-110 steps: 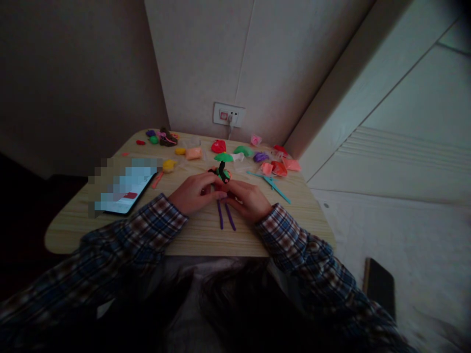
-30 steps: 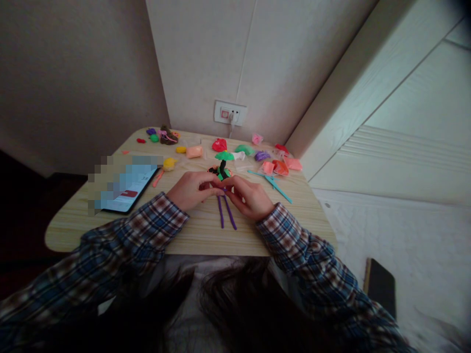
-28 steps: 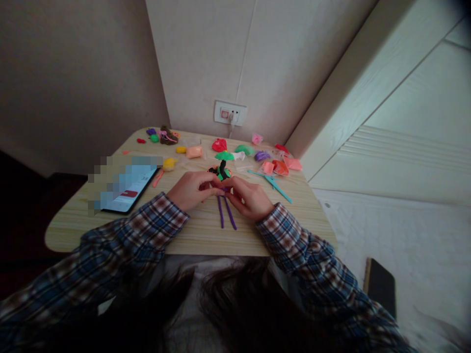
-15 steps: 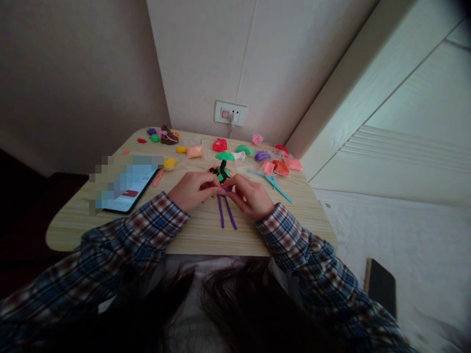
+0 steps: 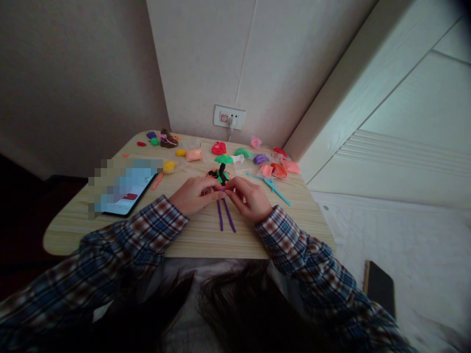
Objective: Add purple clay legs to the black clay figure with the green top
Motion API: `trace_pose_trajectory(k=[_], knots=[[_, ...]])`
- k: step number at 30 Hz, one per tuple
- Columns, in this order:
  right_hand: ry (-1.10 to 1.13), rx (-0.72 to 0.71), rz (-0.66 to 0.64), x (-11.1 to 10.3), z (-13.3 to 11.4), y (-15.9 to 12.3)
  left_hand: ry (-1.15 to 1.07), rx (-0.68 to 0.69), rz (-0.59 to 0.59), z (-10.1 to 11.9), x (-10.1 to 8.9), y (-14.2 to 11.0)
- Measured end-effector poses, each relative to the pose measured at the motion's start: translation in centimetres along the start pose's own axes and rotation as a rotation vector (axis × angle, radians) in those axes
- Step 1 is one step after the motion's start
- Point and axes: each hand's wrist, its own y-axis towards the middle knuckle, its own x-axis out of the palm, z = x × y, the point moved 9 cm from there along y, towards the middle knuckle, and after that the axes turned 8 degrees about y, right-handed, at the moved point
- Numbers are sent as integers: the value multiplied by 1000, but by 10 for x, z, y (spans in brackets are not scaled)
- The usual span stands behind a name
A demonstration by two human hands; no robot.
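Note:
Two thin purple clay strips run toward me over the table, their far ends between my hands. My left hand pinches purple clay at the upper ends, thumb against fingers. From the other side my right hand pinches the same spot, its fingertips nearly meeting the left ones. Just beyond the fingers stands a small clay model with a black trunk, a green top and a black, green and orange base. My fingers partly hide where the strips meet.
A tablet lies at the left. Bags of coloured clay and a brown clay figure line the back. Turquoise modelling tools lie right of my hands. A wall socket holds a plug. A dark phone-like object rests at the lower right.
The view has shifted slightly. Both hands stay together at the purple strips, with the fingertips moved only a little; the left thumb sits somewhat lower.

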Motion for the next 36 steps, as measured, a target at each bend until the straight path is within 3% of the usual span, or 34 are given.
trace_pose_trajectory(k=[6,16,28,36], knots=[[41,48,7,4,2,5,21,-28,42,-6,-5,1],[78,13,31,3,1,5,83,-16,85,-4,-10,2],[87,22,55,2,7,3,-4,-49,97,-8,-10,2],[69,26,-26,7,3,2,31,5,113,-2,-15,1]])
